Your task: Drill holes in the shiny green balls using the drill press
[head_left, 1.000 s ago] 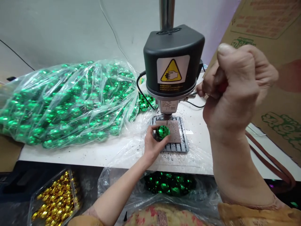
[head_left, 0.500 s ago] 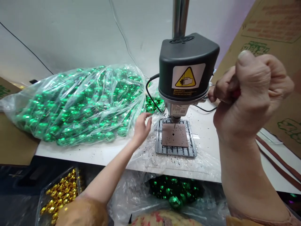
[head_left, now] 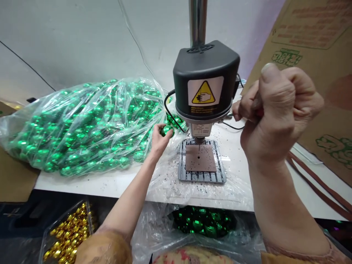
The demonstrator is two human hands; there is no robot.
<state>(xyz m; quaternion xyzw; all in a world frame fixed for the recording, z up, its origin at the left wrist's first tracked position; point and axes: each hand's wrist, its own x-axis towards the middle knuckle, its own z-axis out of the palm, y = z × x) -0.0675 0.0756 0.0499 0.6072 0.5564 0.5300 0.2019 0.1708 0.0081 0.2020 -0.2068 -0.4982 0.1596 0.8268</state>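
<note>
Between the thumb and fingers of my left hand (head_left: 158, 141) is a shiny green faceted ball (head_left: 167, 130), at the mouth of a clear plastic bag (head_left: 90, 124) full of such balls. My right hand (head_left: 277, 110) is closed in a fist round the feed handle of a small black drill press (head_left: 206, 80); only the metal stub (head_left: 227, 116) of the handle shows. Under the drill bit lies a brown square board (head_left: 200, 157) with a small hole, on the slotted metal base (head_left: 221, 176). Dark chips are scattered around it.
Below the table edge, an open plastic bag (head_left: 154, 227) holds green balls (head_left: 203, 222). A clear bin (head_left: 88, 216) of gold balls (head_left: 67, 234) stands at lower left. A cardboard box (head_left: 324, 69) leans on the right, beside a brown strap (head_left: 316, 183). A black cable (head_left: 166, 104) runs behind the drill.
My left hand let go of a green ball, which left the board for the lower bag, then moved left and took another at the bag's mouth. My right hand stays on the handle.
</note>
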